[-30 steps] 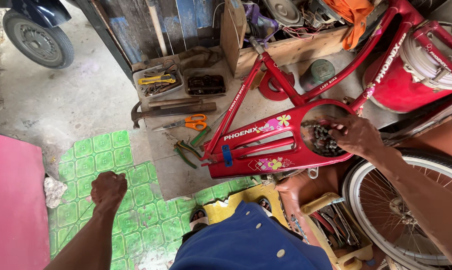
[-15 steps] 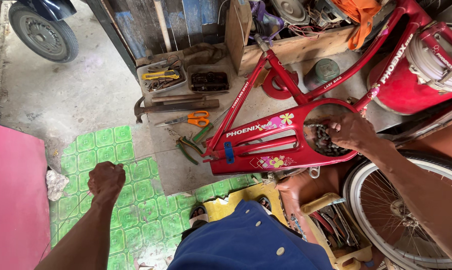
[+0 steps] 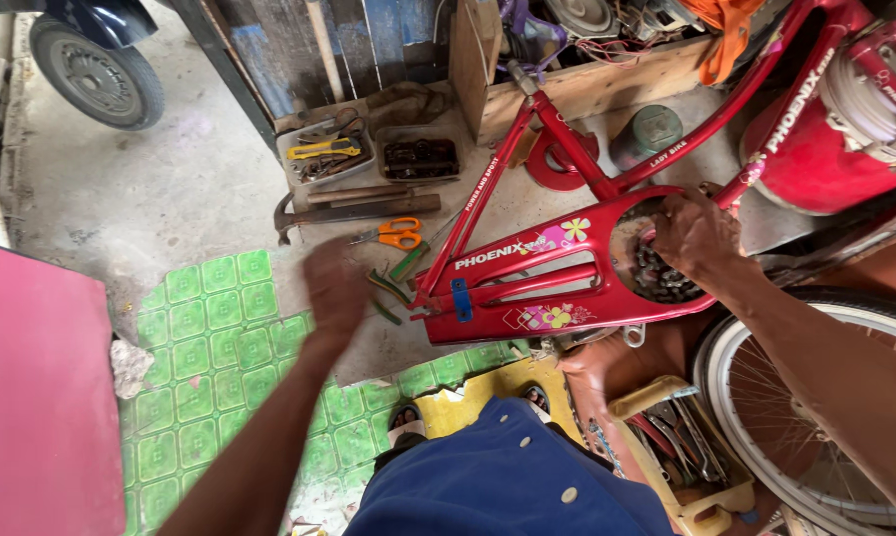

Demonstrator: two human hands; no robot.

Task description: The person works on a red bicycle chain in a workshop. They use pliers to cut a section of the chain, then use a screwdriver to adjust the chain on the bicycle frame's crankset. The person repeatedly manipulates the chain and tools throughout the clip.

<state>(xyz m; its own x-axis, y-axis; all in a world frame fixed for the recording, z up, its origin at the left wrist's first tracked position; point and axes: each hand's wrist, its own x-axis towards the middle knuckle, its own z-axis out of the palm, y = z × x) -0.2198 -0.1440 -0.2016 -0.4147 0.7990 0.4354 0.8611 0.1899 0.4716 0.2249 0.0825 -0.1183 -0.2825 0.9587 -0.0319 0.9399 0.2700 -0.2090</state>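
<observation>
A red bicycle frame (image 3: pixel 557 159) with a flowered red chain guard (image 3: pixel 537 273) lies across the floor in front of me. My right hand (image 3: pixel 696 238) rests on the sprocket and chain (image 3: pixel 661 278) in the guard's round opening, fingers curled on the metal. My left hand (image 3: pixel 334 283) hovers blurred over the floor, fingers loosely apart, holding nothing. It is nearest the green-handled pliers (image 3: pixel 390 288) and the orange scissors (image 3: pixel 398 233), just left of the guard's tip.
Two trays of tools and chain parts (image 3: pixel 374 154) sit by a wooden crate (image 3: pixel 587 69). A hammer (image 3: pixel 354 208) lies beside them. A bicycle wheel (image 3: pixel 795 407) and a yellow tool tray (image 3: pixel 681 447) are at my right; a scooter wheel (image 3: pixel 96 74) and pink board (image 3: pixel 31 397) at left.
My left hand has lifted from the green tiles and swung right and forward toward the pliers, opening from a fist. My right hand stays on the sprocket.
</observation>
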